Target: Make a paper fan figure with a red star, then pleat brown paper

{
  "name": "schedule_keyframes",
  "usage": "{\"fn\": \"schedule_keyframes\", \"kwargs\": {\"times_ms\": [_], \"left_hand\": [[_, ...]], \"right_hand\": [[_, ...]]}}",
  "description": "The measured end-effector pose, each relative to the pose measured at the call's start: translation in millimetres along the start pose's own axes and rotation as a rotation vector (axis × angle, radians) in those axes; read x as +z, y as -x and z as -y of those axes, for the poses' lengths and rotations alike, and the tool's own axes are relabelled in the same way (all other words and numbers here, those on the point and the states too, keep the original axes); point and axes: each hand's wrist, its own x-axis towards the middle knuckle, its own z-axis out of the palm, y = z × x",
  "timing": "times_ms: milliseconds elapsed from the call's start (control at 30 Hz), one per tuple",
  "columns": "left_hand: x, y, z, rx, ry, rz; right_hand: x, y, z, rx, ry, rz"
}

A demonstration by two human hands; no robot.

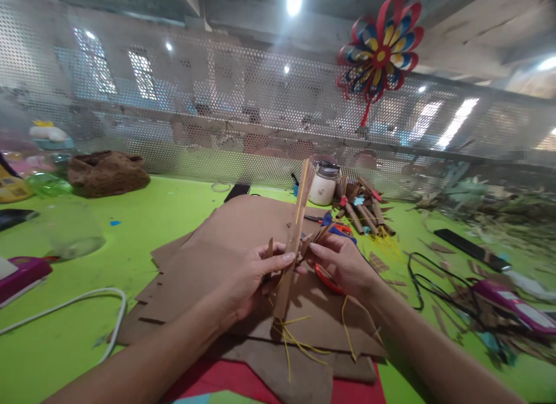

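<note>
My left hand [256, 271] is closed around a long, narrow brown cardboard roll [284, 294], which stands nearly upright with yellow string running along it. Loose yellow string ends [299, 340] hang at its lower end. At the middle of the roll, my right hand [347, 262] pinches a small fringed piece of brown cardboard [319, 237]. Just under that hand shows a red scissor handle [329, 281]; whether it hangs from the fingers or lies on the cardboard, I cannot tell. Beneath both hands is a stack of brown cardboard sheets [191, 271].
Behind the hands are a white jar [324, 184], several finished cardboard rolls [377, 210] and blue-and-orange scissors [343, 229]. To the right lie a black phone-like object [471, 249], a black cable [412, 276] and a purple device [516, 305]. A white cable [119, 311] curves at left.
</note>
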Motion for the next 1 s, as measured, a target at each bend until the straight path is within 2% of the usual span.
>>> {"fn": "schedule_keyframes", "kwargs": {"times_ms": [167,600,1000], "left_hand": [[-1.4,-2.0,2.4,0.012,0.004,0.026],[-2.2,-2.9,2.0,0.007,-0.008,0.03],[-1.4,-2.3,2.7,-0.01,-0.028,0.021]], "right_hand": [[-0.6,0.6,-0.8,0.028,0.001,0.029],[-0.1,1.1,-0.9,-0.002,0.016,0.023],[-2.3,0.5,-2.4,-0.006,0.102,-0.063]]}}
